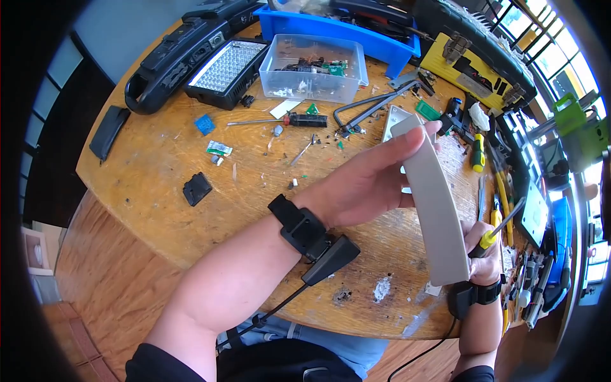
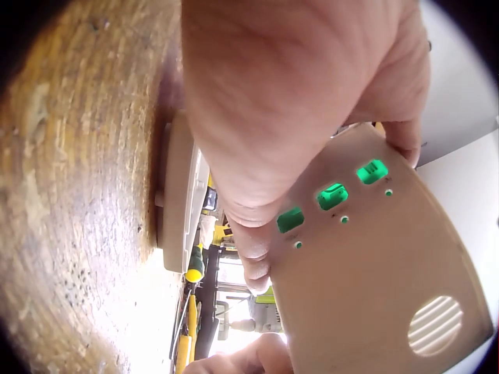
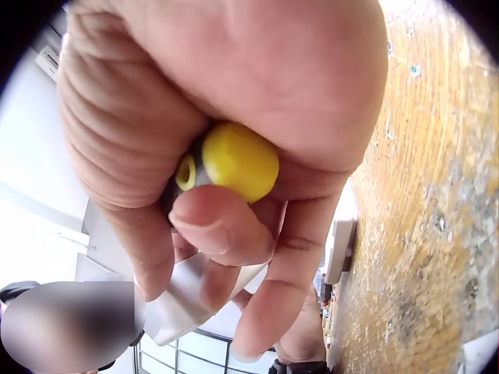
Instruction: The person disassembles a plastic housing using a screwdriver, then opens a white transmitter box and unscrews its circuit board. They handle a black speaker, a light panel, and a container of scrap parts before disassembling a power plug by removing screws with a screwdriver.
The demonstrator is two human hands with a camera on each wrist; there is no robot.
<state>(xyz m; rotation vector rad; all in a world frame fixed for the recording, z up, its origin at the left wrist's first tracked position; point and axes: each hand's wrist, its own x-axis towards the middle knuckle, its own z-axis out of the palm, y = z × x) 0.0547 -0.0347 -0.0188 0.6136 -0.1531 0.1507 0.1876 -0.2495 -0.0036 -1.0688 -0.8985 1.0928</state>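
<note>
A light beige plastic cover [image 1: 436, 210] is held up on edge over the table's front right. My left hand [image 1: 366, 184] grips its upper end, thumb on the edge and fingers behind. In the left wrist view the cover's other face [image 2: 351, 273] shows three rounded cutouts with green behind them, small holes and a round slotted vent. My right hand [image 1: 485, 261] is at the cover's lower end and holds a yellow and black screwdriver [image 1: 489, 239], its shaft pointing up and right. The handle's yellow end [image 3: 242, 162] lies in the right palm, fingers curled round it.
Another beige housing part [image 2: 178, 202] lies on the table behind the cover. A clear plastic box [image 1: 312, 86] of scraps, a red-black screwdriver [image 1: 307, 120] and a hacksaw [image 1: 375, 108] sit farther back. Pliers, screwdrivers and a yellow-black toolbox [image 1: 471, 70] line the right side.
</note>
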